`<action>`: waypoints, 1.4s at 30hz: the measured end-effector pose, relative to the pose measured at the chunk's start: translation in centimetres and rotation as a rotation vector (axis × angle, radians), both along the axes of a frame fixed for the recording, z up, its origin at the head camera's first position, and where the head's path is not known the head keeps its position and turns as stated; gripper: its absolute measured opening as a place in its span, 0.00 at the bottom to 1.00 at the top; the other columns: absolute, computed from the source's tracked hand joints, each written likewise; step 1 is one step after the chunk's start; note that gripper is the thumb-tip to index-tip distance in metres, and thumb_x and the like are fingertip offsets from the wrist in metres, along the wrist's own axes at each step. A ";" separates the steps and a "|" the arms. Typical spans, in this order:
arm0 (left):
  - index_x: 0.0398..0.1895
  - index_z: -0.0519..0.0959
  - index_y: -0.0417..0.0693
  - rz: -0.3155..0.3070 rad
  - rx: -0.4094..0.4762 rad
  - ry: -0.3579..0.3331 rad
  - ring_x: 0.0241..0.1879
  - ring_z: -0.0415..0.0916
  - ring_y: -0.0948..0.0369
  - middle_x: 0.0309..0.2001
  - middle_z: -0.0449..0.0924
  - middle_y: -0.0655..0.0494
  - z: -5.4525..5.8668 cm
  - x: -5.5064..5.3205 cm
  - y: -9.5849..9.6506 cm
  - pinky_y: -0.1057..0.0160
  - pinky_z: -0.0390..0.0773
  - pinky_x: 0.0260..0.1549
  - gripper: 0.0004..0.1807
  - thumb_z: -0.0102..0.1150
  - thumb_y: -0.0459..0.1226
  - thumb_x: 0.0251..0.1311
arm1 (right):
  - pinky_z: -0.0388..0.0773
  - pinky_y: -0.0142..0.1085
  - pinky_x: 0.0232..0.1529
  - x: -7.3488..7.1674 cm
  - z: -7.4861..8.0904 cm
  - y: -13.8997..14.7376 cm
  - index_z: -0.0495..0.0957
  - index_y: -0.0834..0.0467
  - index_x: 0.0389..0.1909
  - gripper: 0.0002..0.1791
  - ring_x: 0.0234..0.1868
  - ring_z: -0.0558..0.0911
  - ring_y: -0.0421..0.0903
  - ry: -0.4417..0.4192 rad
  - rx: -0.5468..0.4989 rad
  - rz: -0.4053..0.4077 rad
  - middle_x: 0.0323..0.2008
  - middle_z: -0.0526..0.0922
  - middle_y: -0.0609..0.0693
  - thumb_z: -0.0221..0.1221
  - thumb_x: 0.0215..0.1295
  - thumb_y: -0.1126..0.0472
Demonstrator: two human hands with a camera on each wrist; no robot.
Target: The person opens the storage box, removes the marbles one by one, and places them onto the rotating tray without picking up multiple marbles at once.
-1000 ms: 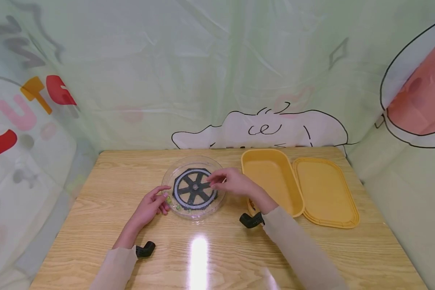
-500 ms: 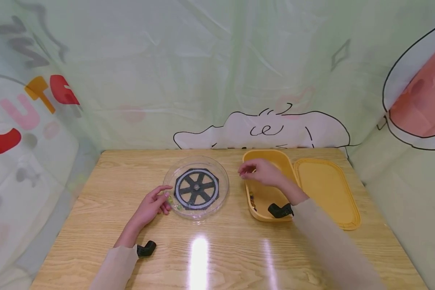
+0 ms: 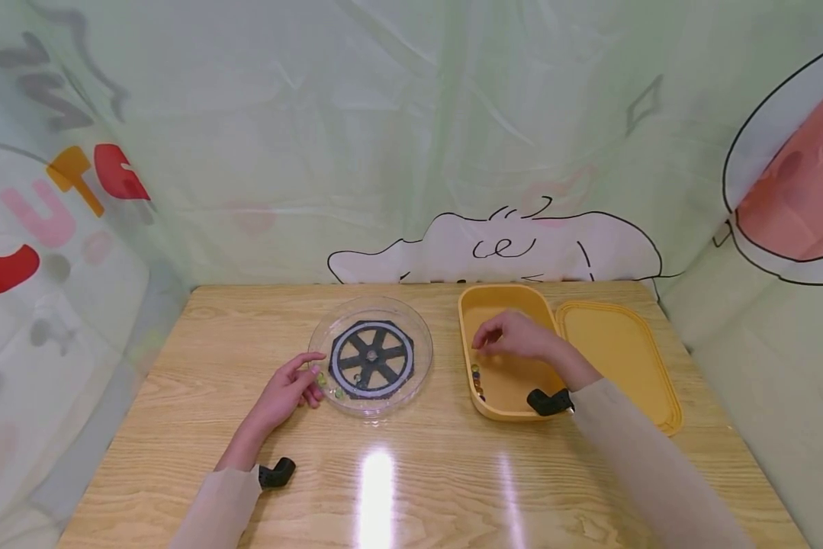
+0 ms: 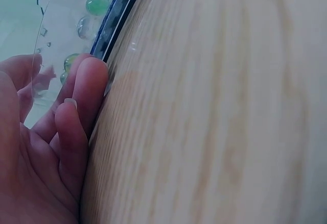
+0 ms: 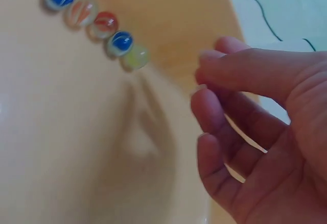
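Note:
My left hand holds the near-left rim of a round clear dish, one finger reaching over the wall and others outside it. A black six-spoked wheel pattern with a pale ring shows in the dish. Several glass marbles lie in it, including a green marble and a clear marble. My right hand hovers inside the yellow-orange box, fingers loosely bent, with nothing visible between them. Beside its fingertips, several marbles line the box's left wall, a yellow marble nearest and a blue marble behind it.
The matching lid lies flat against the box's right side. Both stand on a wooden table that ends at a printed curtain. Black wrist cameras, such as the left one, stick out from both sleeves.
My right hand has moved right from above the dish, then down into the box. A marble in the dish now shows on the wheel pattern's lower spokes. My left hand stays at the rim.

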State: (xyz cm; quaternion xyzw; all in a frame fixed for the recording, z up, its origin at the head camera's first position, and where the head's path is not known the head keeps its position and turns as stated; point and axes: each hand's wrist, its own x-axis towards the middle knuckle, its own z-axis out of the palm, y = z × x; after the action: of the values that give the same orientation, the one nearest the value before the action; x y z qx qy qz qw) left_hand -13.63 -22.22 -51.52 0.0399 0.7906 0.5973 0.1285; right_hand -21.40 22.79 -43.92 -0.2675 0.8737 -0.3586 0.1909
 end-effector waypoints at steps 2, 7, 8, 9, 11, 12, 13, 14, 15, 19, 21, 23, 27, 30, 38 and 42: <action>0.66 0.72 0.53 0.004 -0.003 -0.001 0.24 0.80 0.53 0.28 0.82 0.46 -0.1 0.0 0.0 0.64 0.76 0.25 0.20 0.49 0.45 0.76 | 0.75 0.35 0.37 -0.1 -0.3 0.0 0.86 0.60 0.36 0.08 0.34 0.77 0.44 -0.031 0.030 0.032 0.34 0.85 0.48 0.65 0.58 0.73; 0.67 0.71 0.52 -0.003 -0.003 0.003 0.24 0.80 0.53 0.28 0.82 0.46 -0.1 0.0 0.0 0.65 0.76 0.25 0.20 0.49 0.46 0.76 | 0.74 0.37 0.41 -0.3 -0.6 -0.1 0.87 0.59 0.37 0.10 0.35 0.76 0.43 -0.077 0.104 0.108 0.38 0.85 0.48 0.65 0.56 0.74; 0.67 0.71 0.52 -0.004 -0.003 0.002 0.24 0.80 0.53 0.28 0.81 0.46 -0.1 0.0 -0.1 0.65 0.76 0.25 0.20 0.49 0.46 0.76 | 0.73 0.37 0.41 -0.3 -0.6 -0.2 0.87 0.59 0.37 0.11 0.35 0.75 0.43 -0.085 0.115 0.119 0.38 0.85 0.48 0.66 0.55 0.74; 0.67 0.71 0.53 -0.003 -0.002 0.000 0.24 0.80 0.53 0.28 0.81 0.46 -0.1 0.0 -0.1 0.65 0.76 0.25 0.20 0.49 0.46 0.76 | 0.73 0.38 0.42 -0.3 -0.6 -0.2 0.88 0.59 0.37 0.11 0.36 0.75 0.43 -0.089 0.126 0.131 0.39 0.85 0.48 0.66 0.54 0.74; 0.66 0.71 0.53 -0.001 0.000 -0.002 0.24 0.80 0.53 0.28 0.81 0.46 -0.1 0.0 0.0 0.65 0.76 0.25 0.20 0.49 0.46 0.76 | 0.73 0.37 0.42 -0.4 -0.5 -0.3 0.87 0.60 0.38 0.11 0.35 0.75 0.43 -0.109 0.140 0.146 0.39 0.85 0.49 0.67 0.54 0.74; 0.66 0.71 0.54 0.001 0.000 -0.005 0.24 0.80 0.53 0.28 0.81 0.46 -0.1 0.0 0.0 0.65 0.76 0.25 0.20 0.49 0.46 0.76 | 0.74 0.37 0.42 -0.5 -0.6 -0.4 0.87 0.60 0.38 0.11 0.35 0.75 0.42 -0.120 0.147 0.150 0.38 0.84 0.49 0.68 0.54 0.74; 0.66 0.72 0.54 0.002 -0.001 -0.006 0.25 0.80 0.53 0.28 0.81 0.46 -0.1 0.0 0.0 0.65 0.76 0.25 0.19 0.49 0.46 0.76 | 0.74 0.37 0.42 -0.6 -0.6 -0.4 0.87 0.61 0.38 0.11 0.35 0.76 0.42 -0.129 0.151 0.156 0.38 0.84 0.49 0.68 0.54 0.74; 0.66 0.72 0.55 0.004 -0.003 -0.006 0.25 0.80 0.53 0.28 0.81 0.45 -0.2 0.0 0.0 0.64 0.76 0.25 0.19 0.49 0.46 0.76 | 0.74 0.37 0.43 -0.6 -0.7 -0.5 0.87 0.61 0.38 0.11 0.36 0.76 0.42 -0.139 0.155 0.161 0.38 0.84 0.49 0.68 0.54 0.73; 0.66 0.72 0.55 0.006 -0.003 -0.007 0.25 0.80 0.53 0.28 0.81 0.45 -0.1 0.0 0.0 0.64 0.76 0.25 0.19 0.49 0.45 0.76 | 0.74 0.37 0.43 -0.7 -0.8 -0.6 0.87 0.61 0.39 0.11 0.36 0.76 0.42 -0.150 0.162 0.160 0.37 0.84 0.49 0.69 0.54 0.73; 0.66 0.72 0.53 0.000 -0.003 0.001 0.24 0.80 0.53 0.28 0.82 0.46 -0.1 0.0 0.0 0.65 0.76 0.25 0.20 0.49 0.46 0.76 | 0.74 0.36 0.42 -1.0 -1.2 -0.7 0.87 0.60 0.38 0.09 0.35 0.76 0.42 -0.180 0.185 0.144 0.33 0.83 0.47 0.70 0.54 0.70; 0.67 0.71 0.50 -0.014 0.001 0.018 0.24 0.80 0.53 0.28 0.82 0.46 -0.1 0.0 -0.1 0.64 0.76 0.24 0.21 0.49 0.46 0.76 | 0.74 0.36 0.41 -1.1 -1.4 -0.8 0.87 0.59 0.36 0.08 0.34 0.76 0.41 -0.178 0.188 0.143 0.31 0.83 0.46 0.71 0.54 0.69; 0.67 0.70 0.49 -0.020 0.005 0.026 0.23 0.80 0.54 0.28 0.81 0.46 -0.1 0.0 -0.1 0.64 0.76 0.24 0.22 0.49 0.46 0.76 | 0.74 0.35 0.40 -1.2 -1.5 -0.8 0.87 0.59 0.35 0.07 0.33 0.76 0.41 -0.174 0.183 0.149 0.30 0.82 0.45 0.71 0.54 0.69; 0.67 0.71 0.50 -0.013 0.004 0.022 0.24 0.80 0.53 0.28 0.81 0.45 -0.2 0.0 -0.1 0.64 0.76 0.24 0.21 0.49 0.45 0.76 | 0.74 0.34 0.39 -1.4 -1.8 -0.8 0.87 0.58 0.35 0.06 0.32 0.76 0.40 -0.164 0.178 0.155 0.29 0.82 0.44 0.71 0.56 0.69; 0.66 0.72 0.55 0.005 -0.006 0.002 0.24 0.80 0.53 0.28 0.81 0.46 -0.2 0.0 0.0 0.64 0.76 0.25 0.19 0.49 0.45 0.76 | 0.75 0.34 0.40 -1.5 -1.8 -0.5 0.87 0.58 0.35 0.06 0.33 0.76 0.40 -0.157 0.177 0.148 0.30 0.82 0.44 0.70 0.57 0.68; 0.66 0.72 0.56 0.012 -0.016 0.000 0.25 0.80 0.52 0.29 0.81 0.46 -0.1 0.1 0.0 0.64 0.76 0.26 0.19 0.49 0.45 0.76 | 0.75 0.36 0.40 -1.6 -1.7 0.5 0.86 0.60 0.38 0.06 0.34 0.77 0.42 -0.142 0.109 0.135 0.31 0.83 0.46 0.68 0.59 0.68; 0.65 0.72 0.56 0.011 -0.019 -0.002 0.25 0.80 0.52 0.29 0.81 0.45 -0.1 0.1 0.1 0.65 0.76 0.25 0.18 0.49 0.45 0.76 | 0.75 0.36 0.41 -1.4 -1.7 1.0 0.85 0.61 0.40 0.07 0.34 0.78 0.43 -0.139 0.076 0.074 0.32 0.84 0.47 0.68 0.60 0.65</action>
State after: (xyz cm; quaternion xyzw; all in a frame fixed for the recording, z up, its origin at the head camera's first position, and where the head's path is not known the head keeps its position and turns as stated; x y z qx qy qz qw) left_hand -13.51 -22.16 -51.57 0.0338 0.7962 0.5907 0.1262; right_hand -22.79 23.77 -45.57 -0.2665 0.8609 -0.3358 0.2741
